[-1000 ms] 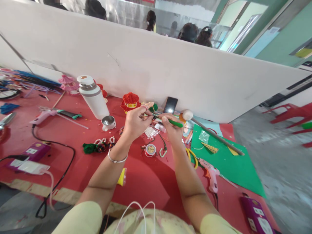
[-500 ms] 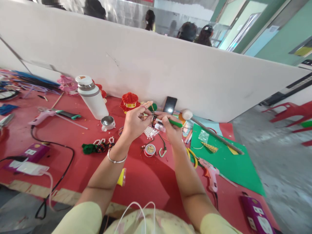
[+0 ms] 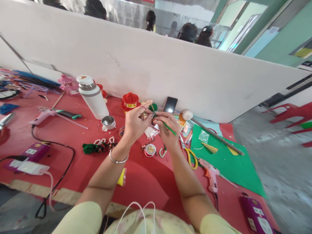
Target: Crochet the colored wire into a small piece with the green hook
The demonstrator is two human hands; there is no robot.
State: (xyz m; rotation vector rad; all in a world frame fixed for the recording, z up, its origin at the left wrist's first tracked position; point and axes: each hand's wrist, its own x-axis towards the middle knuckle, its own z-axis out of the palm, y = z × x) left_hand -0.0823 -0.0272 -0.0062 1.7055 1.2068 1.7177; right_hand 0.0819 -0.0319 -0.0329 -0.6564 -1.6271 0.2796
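My right hand (image 3: 168, 126) is closed on a crochet hook with a green handle (image 3: 169, 127), its tip meeting my left fingers. Orange yarn (image 3: 151, 104) loops over the raised index finger of my left hand (image 3: 138, 122). That hand pinches a small dark multicoloured piece of crochet work (image 3: 154, 118), mostly hidden by the fingers. Just below the hands lie a bag of white pearl beads (image 3: 150, 132) and a round spool (image 3: 150, 149). A green ball of yarn (image 3: 153, 107) sits behind them.
A white flask (image 3: 94, 100) and its metal cup (image 3: 108, 123) stand left, near a beaded dark-and-green crochet piece (image 3: 97, 147). To the right are yellow-handled scissors (image 3: 191, 159), a pink glue gun (image 3: 211, 175) and a mallet-like stick (image 3: 216, 136). A phone (image 3: 170, 105) leans against the white partition (image 3: 156, 71).
My right hand has turned and drawn slightly in, so the crochet hook's handle now slants down toward me. The scissors show more fully. My left hand stays nearly still.
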